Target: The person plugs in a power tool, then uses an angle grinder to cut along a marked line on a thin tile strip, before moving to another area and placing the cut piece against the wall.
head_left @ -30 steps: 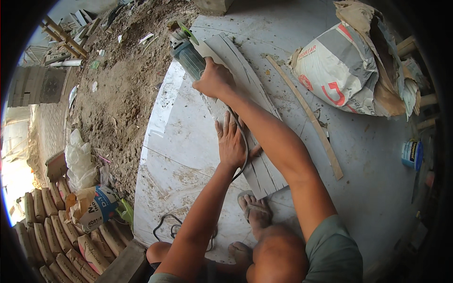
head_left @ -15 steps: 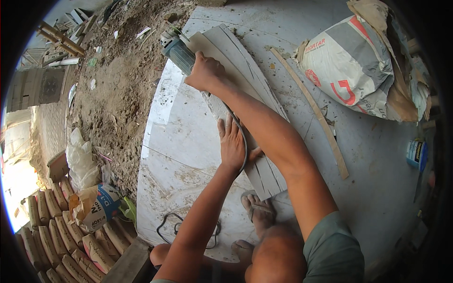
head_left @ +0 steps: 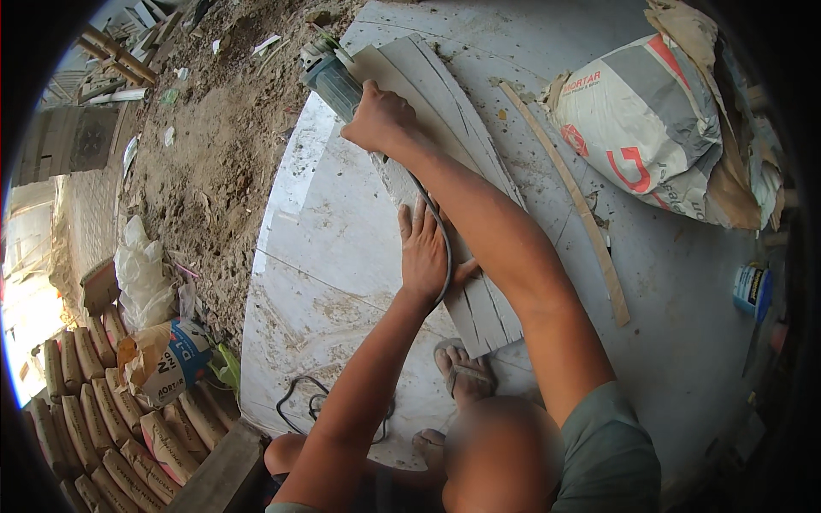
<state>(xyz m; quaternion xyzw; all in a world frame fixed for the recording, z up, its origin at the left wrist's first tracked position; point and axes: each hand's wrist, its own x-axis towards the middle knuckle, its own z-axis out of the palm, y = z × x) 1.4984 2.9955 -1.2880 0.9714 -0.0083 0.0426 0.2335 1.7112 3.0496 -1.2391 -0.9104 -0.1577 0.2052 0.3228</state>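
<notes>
Head view shows a grinder [head_left: 332, 84] where smeared pale floor [head_left: 321, 227] meets soil [head_left: 205, 150].

The right sleeve [head_left: 609, 455], between four and five o'clock, is grey-green, short and loosely cut, its hem ending above the elbow. A sliver of the left sleeve [head_left: 292, 507] shows at seven o'clock, with dark cloth [head_left: 393, 494] at six. A thong sandal [head_left: 452, 376] with dark straps shows at five o'clock.

Boards [head_left: 445, 107] on floor [head_left: 325, 239], grinder [head_left: 332, 84] at their far left edge; strip [head_left: 575, 195] right of them, then sack [head_left: 637, 128]; soil [head_left: 218, 137] left, bags [head_left: 90, 410] stacked nearer.
</notes>
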